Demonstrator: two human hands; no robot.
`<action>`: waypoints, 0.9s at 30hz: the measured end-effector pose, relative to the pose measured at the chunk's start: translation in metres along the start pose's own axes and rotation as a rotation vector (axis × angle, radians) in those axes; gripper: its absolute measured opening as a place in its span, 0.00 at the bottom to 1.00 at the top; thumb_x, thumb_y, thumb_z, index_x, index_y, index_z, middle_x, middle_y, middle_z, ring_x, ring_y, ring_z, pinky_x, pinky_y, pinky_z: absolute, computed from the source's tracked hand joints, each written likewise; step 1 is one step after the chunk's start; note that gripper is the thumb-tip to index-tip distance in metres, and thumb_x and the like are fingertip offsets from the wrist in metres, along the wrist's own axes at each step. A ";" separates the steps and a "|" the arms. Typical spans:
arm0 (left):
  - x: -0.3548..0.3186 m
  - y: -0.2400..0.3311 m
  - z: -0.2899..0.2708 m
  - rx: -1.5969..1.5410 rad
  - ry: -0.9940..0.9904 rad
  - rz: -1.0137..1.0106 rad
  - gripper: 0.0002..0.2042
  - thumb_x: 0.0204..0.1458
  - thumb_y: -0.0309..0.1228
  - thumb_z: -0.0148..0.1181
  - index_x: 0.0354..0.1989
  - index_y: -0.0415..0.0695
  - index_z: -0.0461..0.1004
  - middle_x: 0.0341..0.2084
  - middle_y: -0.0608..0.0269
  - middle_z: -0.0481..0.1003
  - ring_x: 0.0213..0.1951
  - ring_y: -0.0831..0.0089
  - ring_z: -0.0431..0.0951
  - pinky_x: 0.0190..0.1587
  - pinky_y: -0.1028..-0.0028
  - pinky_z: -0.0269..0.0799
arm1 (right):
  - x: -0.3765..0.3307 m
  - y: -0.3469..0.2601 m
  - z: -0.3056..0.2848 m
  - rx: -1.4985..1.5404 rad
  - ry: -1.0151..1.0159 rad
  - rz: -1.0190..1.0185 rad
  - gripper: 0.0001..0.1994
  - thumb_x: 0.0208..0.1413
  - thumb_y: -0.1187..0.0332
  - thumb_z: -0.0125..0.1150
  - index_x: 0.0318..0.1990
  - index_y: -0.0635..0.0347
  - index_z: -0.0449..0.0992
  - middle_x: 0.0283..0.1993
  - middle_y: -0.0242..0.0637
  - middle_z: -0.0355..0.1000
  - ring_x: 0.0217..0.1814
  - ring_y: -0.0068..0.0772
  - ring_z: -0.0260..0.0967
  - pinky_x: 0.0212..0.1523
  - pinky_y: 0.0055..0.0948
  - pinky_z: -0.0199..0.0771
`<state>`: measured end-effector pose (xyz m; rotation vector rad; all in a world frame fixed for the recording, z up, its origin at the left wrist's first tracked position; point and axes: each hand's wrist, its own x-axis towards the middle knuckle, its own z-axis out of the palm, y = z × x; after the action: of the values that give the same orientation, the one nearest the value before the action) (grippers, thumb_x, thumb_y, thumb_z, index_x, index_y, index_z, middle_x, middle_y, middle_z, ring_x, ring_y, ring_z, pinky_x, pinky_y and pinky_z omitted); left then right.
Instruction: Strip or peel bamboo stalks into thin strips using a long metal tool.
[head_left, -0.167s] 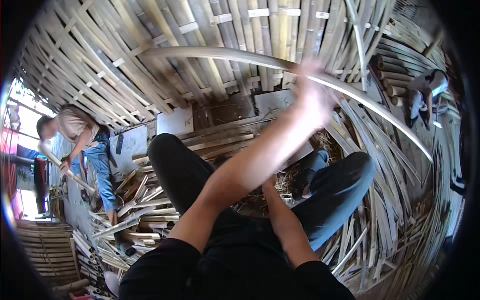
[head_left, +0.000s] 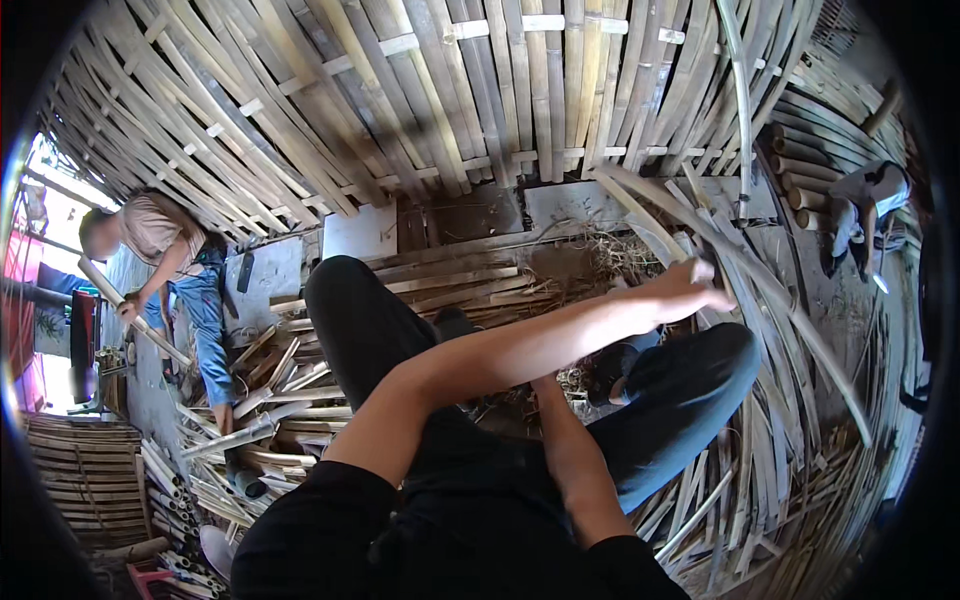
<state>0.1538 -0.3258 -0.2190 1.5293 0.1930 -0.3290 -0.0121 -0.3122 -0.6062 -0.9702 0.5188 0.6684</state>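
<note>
Bamboo strip [head_left: 768,283] slants upper left to lower right; left fingers [head_left: 714,299] spread; right fingers hidden, can't tell.

One woven bamboo panel [head_left: 515,100], two co-workers [head_left: 160,240] [head_left: 868,205], strips [head_left: 775,440] too many to count.
By the left edge of the floor [head_left: 148,400]: one co-worker, one pole [head_left: 160,338]; by the right edge: one co-worker, at least three stacked bamboo tubes [head_left: 805,170].

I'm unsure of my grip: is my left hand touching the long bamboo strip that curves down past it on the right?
Apart: the head view shows a gap between the left hand and the long bamboo strip.
</note>
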 end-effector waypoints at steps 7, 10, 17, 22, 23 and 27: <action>-0.109 -0.005 -0.174 -0.008 0.119 0.362 0.19 0.61 0.34 0.44 0.56 0.35 0.65 0.52 0.48 0.72 0.51 0.61 0.75 0.57 0.61 0.69 | -0.043 -0.077 0.033 -1.056 0.327 0.184 0.23 0.45 0.57 0.60 0.35 0.76 0.77 0.37 0.61 0.76 0.43 0.57 0.75 0.41 0.51 0.72; -0.174 -0.025 -0.258 -0.347 0.570 0.741 0.20 0.59 0.39 0.51 0.50 0.32 0.67 0.45 0.49 0.73 0.47 0.64 0.76 0.54 0.67 0.71 | -0.021 -0.068 0.013 -1.201 0.342 0.073 0.24 0.44 0.56 0.62 0.35 0.77 0.76 0.35 0.60 0.76 0.42 0.59 0.76 0.39 0.51 0.74; -0.189 -0.077 -0.355 -0.452 1.085 0.416 0.19 0.60 0.42 0.47 0.51 0.41 0.70 0.39 0.59 0.76 0.38 0.70 0.75 0.46 0.69 0.70 | 0.005 -0.039 -0.012 -1.471 0.310 -0.027 0.25 0.43 0.55 0.64 0.37 0.74 0.76 0.37 0.58 0.76 0.40 0.56 0.77 0.41 0.50 0.76; -0.155 -0.062 -0.330 -0.176 0.816 0.152 0.17 0.60 0.40 0.50 0.51 0.41 0.70 0.40 0.60 0.76 0.40 0.69 0.75 0.46 0.68 0.70 | 0.008 -0.027 -0.009 -1.451 0.294 0.038 0.28 0.42 0.52 0.67 0.40 0.72 0.76 0.38 0.56 0.77 0.41 0.56 0.77 0.42 0.50 0.77; -0.144 -0.068 -0.329 -0.148 0.664 0.178 0.17 0.60 0.41 0.51 0.50 0.42 0.71 0.39 0.61 0.76 0.40 0.70 0.76 0.46 0.68 0.71 | 0.011 -0.026 -0.012 -1.469 0.281 0.032 0.28 0.42 0.52 0.67 0.40 0.72 0.76 0.38 0.56 0.77 0.41 0.56 0.77 0.42 0.50 0.77; -0.087 -0.192 -0.359 -0.098 0.619 0.045 0.20 0.57 0.44 0.55 0.48 0.40 0.72 0.38 0.58 0.77 0.41 0.68 0.78 0.44 0.68 0.73 | 0.031 -0.022 -0.035 -1.408 0.442 -0.010 0.23 0.40 0.55 0.61 0.29 0.74 0.77 0.29 0.55 0.77 0.34 0.54 0.78 0.36 0.48 0.75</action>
<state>0.0385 0.0375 -0.3856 1.4975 0.6491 0.1982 0.0214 -0.3432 -0.6309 -2.4773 0.3750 0.7912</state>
